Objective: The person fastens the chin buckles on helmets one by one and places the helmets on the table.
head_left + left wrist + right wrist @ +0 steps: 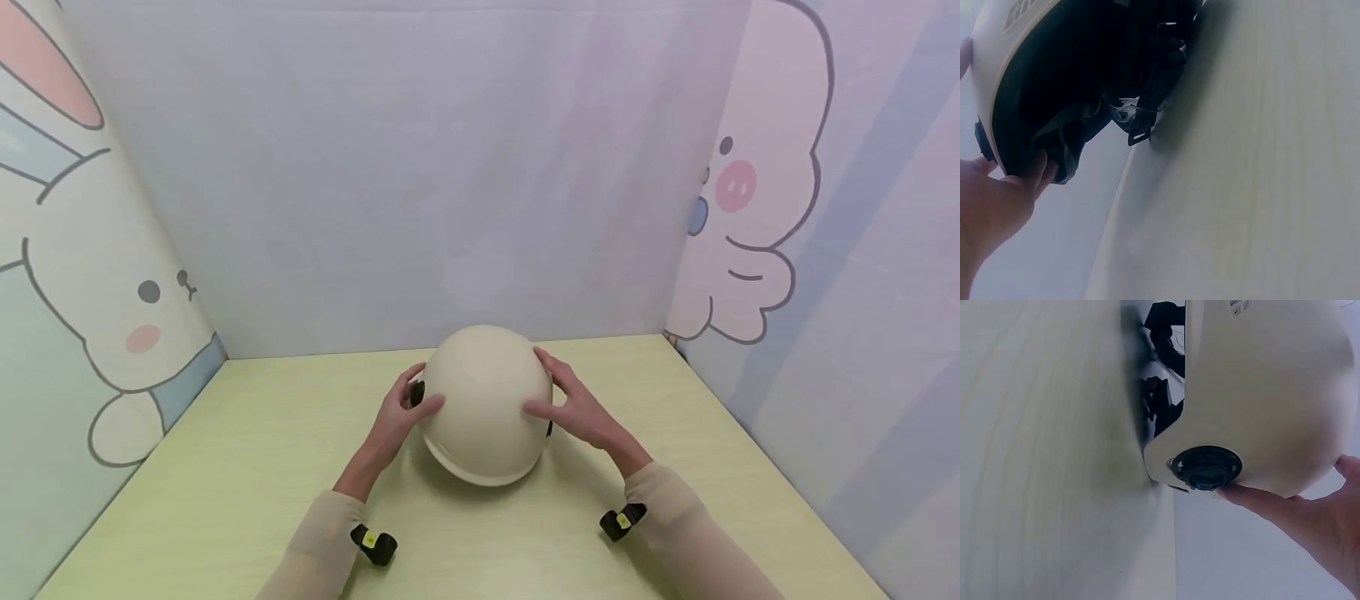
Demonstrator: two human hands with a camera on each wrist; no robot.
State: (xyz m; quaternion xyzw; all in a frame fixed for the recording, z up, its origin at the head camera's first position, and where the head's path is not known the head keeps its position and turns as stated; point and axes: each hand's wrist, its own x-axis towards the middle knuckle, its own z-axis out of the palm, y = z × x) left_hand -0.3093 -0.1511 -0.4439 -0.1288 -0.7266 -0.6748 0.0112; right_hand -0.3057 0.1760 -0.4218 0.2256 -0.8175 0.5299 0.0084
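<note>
A cream-white helmet (483, 400) is held between both hands, its dome toward the head camera. My left hand (395, 421) grips one side, thumb on the shell. In the left wrist view, fingertips of that hand (997, 206) reach inside the rim, against the dark lining (1063, 159). A black strap buckle (1140, 134) hangs down close to the table. On the opposite side my right hand (585, 412) holds the shell, thumb on the dome. The right wrist view shows a finger beside a round black fitting (1207, 467), with the lower edge close to the tabletop.
The helmet is toward the back of a pale wood-grain table (285, 467). A plain light curtain (420, 183) hangs behind, and cartoon-printed curtains (765, 192) flank both sides. Each sleeve carries a small black wrist camera (375, 546).
</note>
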